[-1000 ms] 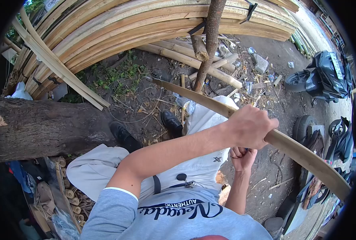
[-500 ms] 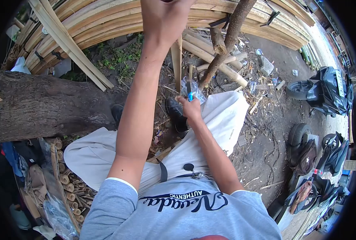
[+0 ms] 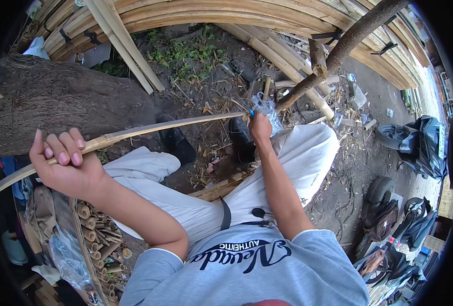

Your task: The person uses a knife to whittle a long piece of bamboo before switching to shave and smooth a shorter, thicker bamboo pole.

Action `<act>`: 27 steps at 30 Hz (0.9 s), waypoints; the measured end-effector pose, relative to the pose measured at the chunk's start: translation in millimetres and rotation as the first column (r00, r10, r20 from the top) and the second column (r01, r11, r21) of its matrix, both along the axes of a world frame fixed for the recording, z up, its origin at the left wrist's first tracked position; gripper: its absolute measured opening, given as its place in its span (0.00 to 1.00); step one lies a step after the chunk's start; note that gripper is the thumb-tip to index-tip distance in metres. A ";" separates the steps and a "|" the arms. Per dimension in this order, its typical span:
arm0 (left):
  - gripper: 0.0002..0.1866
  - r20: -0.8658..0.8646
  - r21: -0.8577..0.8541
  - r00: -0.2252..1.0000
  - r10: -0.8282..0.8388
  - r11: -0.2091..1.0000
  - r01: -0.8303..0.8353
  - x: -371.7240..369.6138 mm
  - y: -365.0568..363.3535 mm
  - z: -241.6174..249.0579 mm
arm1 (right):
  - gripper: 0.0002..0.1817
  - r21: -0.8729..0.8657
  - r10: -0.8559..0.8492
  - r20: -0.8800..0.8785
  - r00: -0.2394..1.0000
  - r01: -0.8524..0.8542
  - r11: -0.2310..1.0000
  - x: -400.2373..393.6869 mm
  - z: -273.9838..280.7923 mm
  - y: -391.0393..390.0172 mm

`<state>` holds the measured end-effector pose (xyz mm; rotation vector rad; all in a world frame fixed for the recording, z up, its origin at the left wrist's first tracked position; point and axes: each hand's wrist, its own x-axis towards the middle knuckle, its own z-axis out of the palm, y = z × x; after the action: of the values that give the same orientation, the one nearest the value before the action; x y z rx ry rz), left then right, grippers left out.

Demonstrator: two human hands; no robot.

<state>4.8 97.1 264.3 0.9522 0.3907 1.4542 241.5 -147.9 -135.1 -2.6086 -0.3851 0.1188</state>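
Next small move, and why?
Probably pull the strip slightly leftward with the left hand, right hand steady: the left's fingers curl over it, and its far end meets the right hand beside the blue handle.

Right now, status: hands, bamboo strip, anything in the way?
Left hand curled around bamboo strip. Right hand closed on blue item, mostly hidden. Strip spans between hands, slightly bowed. Clear plastic bag beside right hand, possible snag.
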 end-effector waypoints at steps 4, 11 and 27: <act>0.19 0.007 0.031 1.000 -0.002 1.000 0.002 -59.2 22.1 1.3 | 0.13 -0.034 -0.056 0.016 0.998 0.056 0.998 16.2 -11.5 -13.2; 0.19 0.088 -0.012 0.992 -0.094 0.995 0.096 -120.0 61.1 -40.3 | 0.17 -0.132 -0.288 0.130 0.949 0.305 0.943 63.8 61.8 -66.7; 0.12 0.455 0.086 0.769 -0.449 0.882 0.464 -42.4 56.3 -128.9 | 0.25 0.160 -0.914 0.400 0.075 0.976 0.151 135.9 202.7 -506.5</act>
<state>-37.6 153.4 135.3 0.5836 -0.1727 1.1622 377.4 -654.4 67.5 -2.4043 1.3776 -0.9332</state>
